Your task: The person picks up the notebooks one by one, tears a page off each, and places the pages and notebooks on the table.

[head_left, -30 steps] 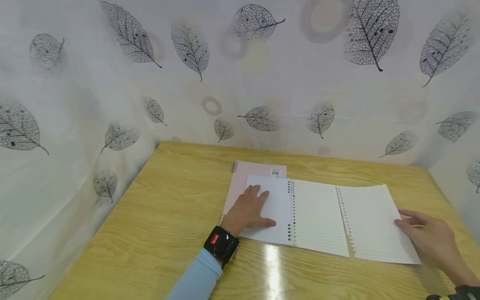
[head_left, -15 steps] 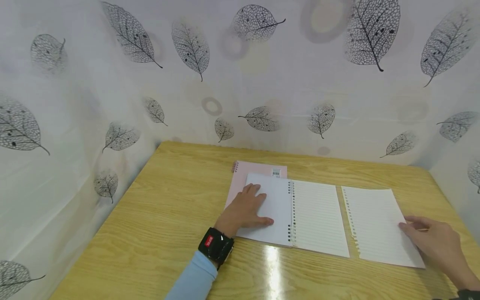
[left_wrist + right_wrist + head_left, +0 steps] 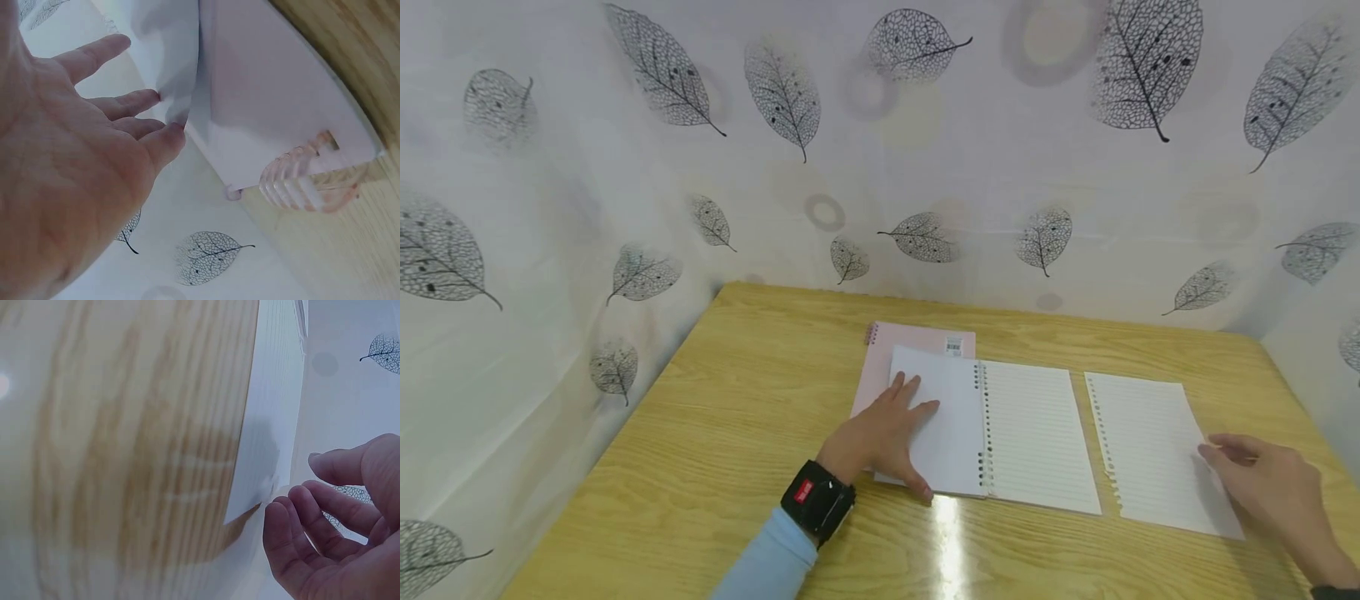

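Note:
An open notebook with a white left leaf and a lined right page lies on the table, a row of holes along its middle. Beneath its left side shows a pink cover with a barcode sticker and coil rings. My left hand spreads over the white leaf, thumb past its front edge; in the left wrist view its fingertips touch the leaf's edge. A loose lined sheet with a ragged holed edge lies apart to the right. My right hand is at its right edge, thumb and fingers separated.
The wooden table extends to both sides of the papers. A leaf-patterned curtain hangs behind the table and along its sides. Light reflects off the table in front of the notebook.
The loose sheet has moved right, away from the notebook page, leaving a strip of table between them, and now lies flat. My left hand has slid slightly left, its thumb moving toward the front edge.

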Demonstrator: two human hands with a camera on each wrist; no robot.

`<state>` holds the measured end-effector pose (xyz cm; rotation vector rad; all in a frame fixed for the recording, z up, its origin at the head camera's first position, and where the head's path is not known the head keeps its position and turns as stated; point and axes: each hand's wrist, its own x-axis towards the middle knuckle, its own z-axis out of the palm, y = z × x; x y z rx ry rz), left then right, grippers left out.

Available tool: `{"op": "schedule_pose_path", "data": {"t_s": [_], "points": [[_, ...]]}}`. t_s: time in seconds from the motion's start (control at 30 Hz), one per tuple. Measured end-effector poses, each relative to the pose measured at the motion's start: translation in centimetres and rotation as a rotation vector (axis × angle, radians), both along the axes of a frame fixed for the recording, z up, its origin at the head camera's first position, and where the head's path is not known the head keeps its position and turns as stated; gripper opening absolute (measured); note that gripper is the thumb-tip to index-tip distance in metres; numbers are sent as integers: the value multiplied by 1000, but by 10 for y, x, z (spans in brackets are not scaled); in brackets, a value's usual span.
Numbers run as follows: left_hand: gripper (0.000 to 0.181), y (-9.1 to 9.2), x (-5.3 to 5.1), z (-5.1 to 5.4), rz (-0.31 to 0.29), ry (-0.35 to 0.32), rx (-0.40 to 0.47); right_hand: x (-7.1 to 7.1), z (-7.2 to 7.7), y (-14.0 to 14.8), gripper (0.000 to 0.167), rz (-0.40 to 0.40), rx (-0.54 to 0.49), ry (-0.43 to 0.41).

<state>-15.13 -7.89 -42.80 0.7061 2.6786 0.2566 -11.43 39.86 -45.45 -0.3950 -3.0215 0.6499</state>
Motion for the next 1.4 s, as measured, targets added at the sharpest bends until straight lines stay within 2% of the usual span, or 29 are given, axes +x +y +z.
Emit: {"op": "schedule_pose_path", "data": {"t_s": [0.17, 0.3, 0.47, 0.57, 0.63, 0.73, 0.83, 0.93, 1.07, 1.2, 1.4], "points": [[118, 2, 5, -3, -29, 22, -53, 1, 1, -6, 50, 17, 4, 28], [107, 4, 9, -5, -73, 78, -76, 1, 3, -11, 51, 14, -2, 22], [66, 4, 17, -6, -172, 189, -53, 2, 5, -15, 49, 24, -7, 29], [39, 2, 23, -5, -244, 298, -37, 2, 5, -18, 47, 39, 2, 44], [26, 0, 28, -3, -300, 407, -34, 3, 5, -19, 45, 51, 6, 56], [16, -4, 34, -2, -383, 616, -42, 5, 8, -25, 43, 75, 2, 72], [19, -6, 38, -3, -432, 783, -39, 7, 12, -36, 34, 133, 0, 142], [15, -6, 39, -3, -442, 891, -47, 9, 14, -52, 24, 215, -1, 240], [6, -4, 39, -2, -430, 978, -31, 10, 15, -72, 18, 308, -8, 327], [12, -1, 38, 0, -416, 1057, -10, 13, 17, -86, 17, 340, -6, 331], [8, 6, 39, 1, -396, 1121, 36, 16, 21, -101, 16, 353, -26, 297]]}}
